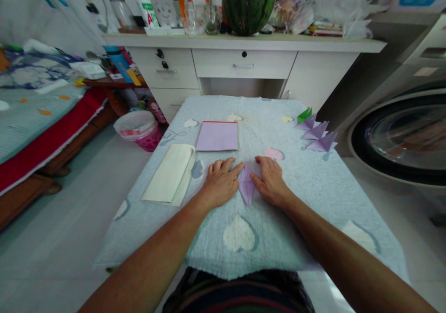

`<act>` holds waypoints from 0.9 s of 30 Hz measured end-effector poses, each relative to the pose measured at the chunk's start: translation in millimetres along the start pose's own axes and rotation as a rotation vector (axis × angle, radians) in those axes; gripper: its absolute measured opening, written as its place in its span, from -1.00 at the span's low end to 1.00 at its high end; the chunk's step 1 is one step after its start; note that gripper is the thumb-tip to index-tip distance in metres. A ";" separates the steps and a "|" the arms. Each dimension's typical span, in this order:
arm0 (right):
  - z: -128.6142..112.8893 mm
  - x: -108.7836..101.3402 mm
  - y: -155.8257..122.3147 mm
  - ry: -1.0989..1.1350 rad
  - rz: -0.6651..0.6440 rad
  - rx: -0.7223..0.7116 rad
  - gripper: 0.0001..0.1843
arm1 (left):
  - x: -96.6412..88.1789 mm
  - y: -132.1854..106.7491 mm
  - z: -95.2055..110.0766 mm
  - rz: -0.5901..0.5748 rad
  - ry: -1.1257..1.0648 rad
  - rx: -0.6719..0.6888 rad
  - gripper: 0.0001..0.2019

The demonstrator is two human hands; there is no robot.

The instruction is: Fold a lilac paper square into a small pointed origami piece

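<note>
A light purple origami paper (pixel 247 193), folded into a narrow kite-like shape with its point toward me, lies on the cloth-covered table. My left hand (pixel 221 183) is on its left side, thumb and index finger at the paper's edge. On the opposite side, my right hand (pixel 271 180) grips it, the thumb against the edge and the index finger near the top. Beyond my hands sits a square stack of purple paper (pixel 218 136) with a red edge showing at the back. Finished-looking folded pieces, several purple (pixel 322 142) and one green (pixel 304 114), stand in a row at the far right.
A folded pale cloth or paper (pixel 169 173) lies left of my left hand. Behind the table (pixel 240 264), a white cabinet (pixel 244 64) carries a cut watermelon (pixel 249 13), jars and bags. A washing machine (pixel 400 132) stands right, a pink bin (pixel 139 129) left.
</note>
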State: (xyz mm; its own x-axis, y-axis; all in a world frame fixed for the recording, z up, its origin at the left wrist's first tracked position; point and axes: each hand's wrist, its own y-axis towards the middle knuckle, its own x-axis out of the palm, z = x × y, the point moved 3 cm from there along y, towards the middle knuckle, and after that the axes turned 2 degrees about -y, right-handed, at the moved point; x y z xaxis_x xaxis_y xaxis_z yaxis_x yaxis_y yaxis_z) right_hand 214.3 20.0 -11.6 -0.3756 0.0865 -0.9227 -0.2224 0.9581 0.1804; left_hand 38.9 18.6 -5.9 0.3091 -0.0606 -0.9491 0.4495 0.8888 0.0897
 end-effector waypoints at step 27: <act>-27.2 -21.6 -6.6 0.560 0.055 -0.252 -0.65 | -21.7 -0.6 12.0 0.192 -0.505 0.036 -0.65</act>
State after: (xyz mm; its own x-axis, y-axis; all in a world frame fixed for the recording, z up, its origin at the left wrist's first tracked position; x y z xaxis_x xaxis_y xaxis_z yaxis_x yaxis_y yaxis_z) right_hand 199.4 4.4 16.4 -0.7926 -0.0880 -0.6033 -0.3697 0.8563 0.3607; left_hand 41.9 13.9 18.3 0.7486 -0.1175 -0.6525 0.3712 0.8897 0.2657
